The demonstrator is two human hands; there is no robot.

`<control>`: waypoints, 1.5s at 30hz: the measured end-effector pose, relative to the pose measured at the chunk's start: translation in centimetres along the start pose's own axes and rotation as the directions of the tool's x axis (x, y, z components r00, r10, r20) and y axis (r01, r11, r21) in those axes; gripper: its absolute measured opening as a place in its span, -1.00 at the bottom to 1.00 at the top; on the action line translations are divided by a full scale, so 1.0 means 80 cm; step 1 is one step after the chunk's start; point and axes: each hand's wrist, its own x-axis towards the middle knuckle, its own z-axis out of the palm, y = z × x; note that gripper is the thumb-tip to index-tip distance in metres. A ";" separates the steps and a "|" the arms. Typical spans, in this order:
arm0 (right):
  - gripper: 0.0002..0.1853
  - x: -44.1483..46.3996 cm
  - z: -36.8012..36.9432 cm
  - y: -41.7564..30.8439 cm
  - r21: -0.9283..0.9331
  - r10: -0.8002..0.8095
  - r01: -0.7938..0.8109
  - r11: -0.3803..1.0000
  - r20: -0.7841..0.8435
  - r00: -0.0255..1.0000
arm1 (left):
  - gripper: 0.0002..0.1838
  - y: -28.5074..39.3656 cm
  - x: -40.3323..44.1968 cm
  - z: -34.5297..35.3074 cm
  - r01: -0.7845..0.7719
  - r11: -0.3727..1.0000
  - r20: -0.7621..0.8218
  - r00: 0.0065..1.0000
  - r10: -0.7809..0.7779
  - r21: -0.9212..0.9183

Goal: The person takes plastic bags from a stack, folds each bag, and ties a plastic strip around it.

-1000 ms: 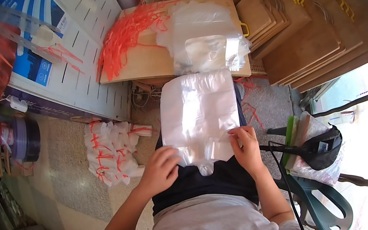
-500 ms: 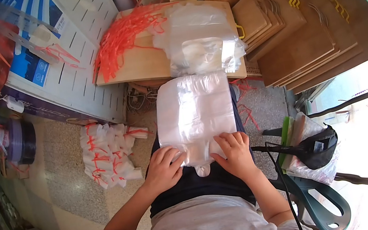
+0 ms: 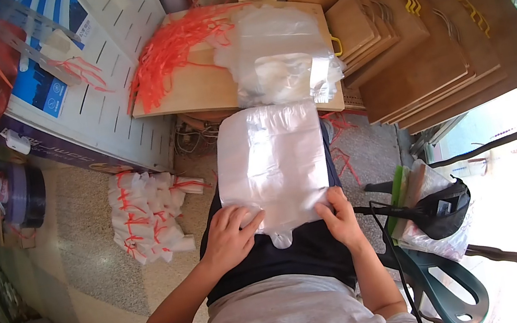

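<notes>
A flattened translucent plastic bag (image 3: 272,159) lies across my lap, its far end just short of a wooden board. Its near end narrows to a small tab between my hands. My left hand (image 3: 231,236) grips the lower left corner with curled fingers and thumb. At the lower right edge, my right hand (image 3: 341,219) pinches the plastic between thumb and fingers. Beyond, a pile of more plastic bags (image 3: 276,42) rests on the board (image 3: 206,95), beside a heap of red plastic strips (image 3: 175,52).
Rolled white bundles tied with red strips (image 3: 145,218) lie on the floor at left. Wooden boards with handles (image 3: 417,46) lean at the back right. A dark green stool (image 3: 443,281) with a black pouch (image 3: 444,209) nearby is on my right. A white slotted panel (image 3: 113,69) stands at left.
My right hand has shifted outward from the bag's tab to its right edge, and its fingers have drawn in. The left hand stays at the lower left corner.
</notes>
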 end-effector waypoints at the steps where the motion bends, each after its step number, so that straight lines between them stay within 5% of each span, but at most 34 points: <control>1: -0.80 -0.001 0.004 -0.002 -0.080 -0.038 0.038 0.996 -0.002 0.999 | -0.45 0.001 0.000 0.000 -0.001 1.000 0.000 1.000 0.001 0.002; 7: -0.75 0.015 0.013 -0.062 -0.502 -0.259 0.243 0.830 0.039 0.965 | -0.45 -0.004 -0.008 0.008 0.023 0.998 -0.048 0.999 -0.026 -0.064; 11: -0.60 0.011 -0.014 -0.050 -0.330 -0.341 0.338 0.881 0.049 0.939 | -0.43 -0.005 -0.014 0.013 0.048 0.993 -0.137 0.989 -0.063 -0.109; 15: -0.54 -0.006 -0.033 -0.054 -0.503 -0.307 0.433 0.748 0.315 0.898 | -0.56 -0.007 -0.005 0.012 -0.031 0.999 -0.174 0.984 0.027 -0.023; 24: -0.65 0.008 -0.025 -0.039 -0.535 -0.359 0.459 0.709 0.286 0.888 | -0.65 -0.012 0.006 0.001 -0.023 0.996 -0.157 0.988 0.009 -0.084; 33: -0.72 0.020 -0.043 -0.048 -0.333 -0.308 0.422 0.843 0.344 0.887 | -0.75 -0.030 0.004 -0.013 0.063 0.941 -0.029 0.997 -0.077 -0.332; 38: -0.80 0.028 -0.029 -0.047 -0.194 -0.193 0.216 0.957 0.132 0.972 | -0.81 -0.038 0.024 -0.002 0.323 0.770 0.056 0.934 -0.352 -0.551; 41: -0.80 0.031 -0.018 -0.043 -0.194 -0.164 0.169 0.966 0.043 0.986 | -0.78 -0.043 0.040 0.003 0.362 0.765 0.061 0.918 -0.392 -0.533; 45: -0.80 0.034 -0.018 -0.035 -0.238 -0.110 0.122 0.964 0.062 0.992 | -0.70 -0.043 0.057 -0.007 0.200 0.906 -0.062 0.969 -0.239 -0.373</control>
